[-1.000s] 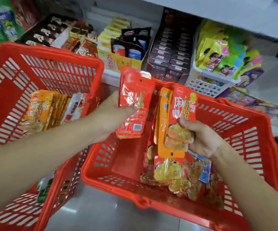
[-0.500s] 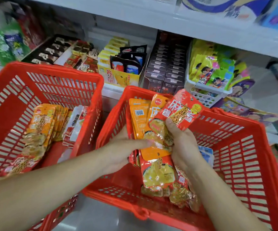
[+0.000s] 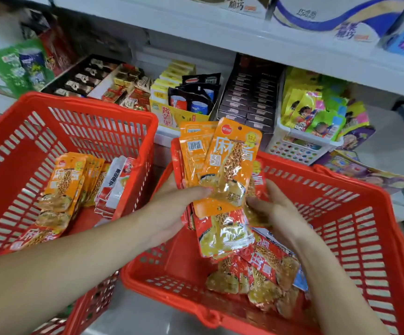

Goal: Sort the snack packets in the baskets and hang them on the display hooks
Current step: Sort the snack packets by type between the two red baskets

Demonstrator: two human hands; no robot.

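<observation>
Transfer between hands is the change: a second ago the left hand (image 3: 169,209) held one red packet and the right hand (image 3: 280,213) held a mixed bunch. Now everything is gathered into one fanned stack (image 3: 196,153) in the left hand, with an orange packet (image 3: 232,165) at the front. The stack stands upright over the left rim of the right basket (image 3: 341,184). Left grip: thumb clamped across the lower half of the front packet, fingers hidden behind the stack. Right grip: wide, fingers nearly straight and spread, fingertips touching the right edge of the stack, where a red packet (image 3: 260,182) shows behind; it closes on nothing visible. Sorting appears under way, not finished. Sorted orange packets (image 3: 63,184) lie in a row toward the near left side of the left basket (image 3: 87,102), with white-and-red packets (image 3: 116,182) just beside them. Loose packets (image 3: 266,267) remain toward the near right corner of the right basket. No display hook is in view, so hanging is not yet started.
</observation>
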